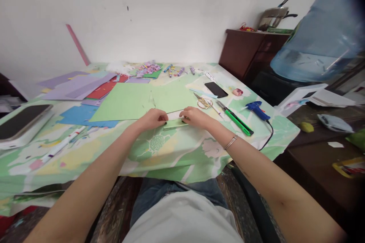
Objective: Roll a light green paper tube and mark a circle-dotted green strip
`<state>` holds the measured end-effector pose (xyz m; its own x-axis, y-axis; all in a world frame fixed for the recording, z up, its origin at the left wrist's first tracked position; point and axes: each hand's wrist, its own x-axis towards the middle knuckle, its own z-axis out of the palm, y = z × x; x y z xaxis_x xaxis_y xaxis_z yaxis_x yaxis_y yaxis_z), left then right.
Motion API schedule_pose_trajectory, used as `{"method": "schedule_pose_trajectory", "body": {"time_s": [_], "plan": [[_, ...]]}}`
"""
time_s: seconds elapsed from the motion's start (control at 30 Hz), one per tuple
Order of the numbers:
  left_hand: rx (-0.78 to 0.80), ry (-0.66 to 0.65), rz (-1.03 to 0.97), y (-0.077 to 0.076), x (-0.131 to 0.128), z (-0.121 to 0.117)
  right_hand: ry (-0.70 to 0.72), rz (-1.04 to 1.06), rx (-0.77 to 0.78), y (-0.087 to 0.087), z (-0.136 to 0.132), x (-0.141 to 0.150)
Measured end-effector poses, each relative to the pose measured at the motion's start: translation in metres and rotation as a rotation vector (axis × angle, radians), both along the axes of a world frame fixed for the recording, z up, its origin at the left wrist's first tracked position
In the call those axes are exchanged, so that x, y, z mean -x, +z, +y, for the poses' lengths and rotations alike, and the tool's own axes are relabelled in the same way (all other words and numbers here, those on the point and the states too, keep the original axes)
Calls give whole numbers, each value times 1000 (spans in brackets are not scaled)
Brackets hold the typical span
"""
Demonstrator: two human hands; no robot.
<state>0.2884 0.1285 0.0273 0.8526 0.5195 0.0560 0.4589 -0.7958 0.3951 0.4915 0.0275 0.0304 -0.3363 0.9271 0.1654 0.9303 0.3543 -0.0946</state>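
Note:
Between my two hands is a small piece of folded paper [174, 115], whitish on its upper part and light green along the near edge. My left hand [155, 118] grips its left end with bent fingers, thumb on the near side. At the right end, my right hand [194, 117] pinches the same paper in a similar way. Both hands rest low over the near edge of a large light green paper sheet [122, 98]. Gold-handled scissors [204, 102] lie just beyond my right hand. The fingertips partly cover the paper's ends.
To the right lie a green utility knife [238, 121], a blue glue gun [258, 110] with its cord, and a black phone [216, 89]. Coloured sheets [68, 87] and a white box [23, 133] with a dark top are leftward. Purple paper scraps [148, 69] sit at the back.

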Motion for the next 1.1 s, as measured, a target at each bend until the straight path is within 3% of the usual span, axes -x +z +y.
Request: {"method": "schedule_pose_trajectory", "body": {"time_s": [0.23,0.5,0.73,0.93,1.1], "plan": [[-20,-5,-34,-1,-3,3,63,-98,38,9,11,14],[-157,-153,-76,-9,1,4,159,-44,-127,-14,2,7],[-218,-257,-157,-14,6,-1,122,-83,-42,-4,4,19],[-210,-109,-397,-29,12,-6,117,-237,-79,-6,12,46],[-213,-25,-506,-37,12,-7,191,-352,-134,-13,10,48]]}}
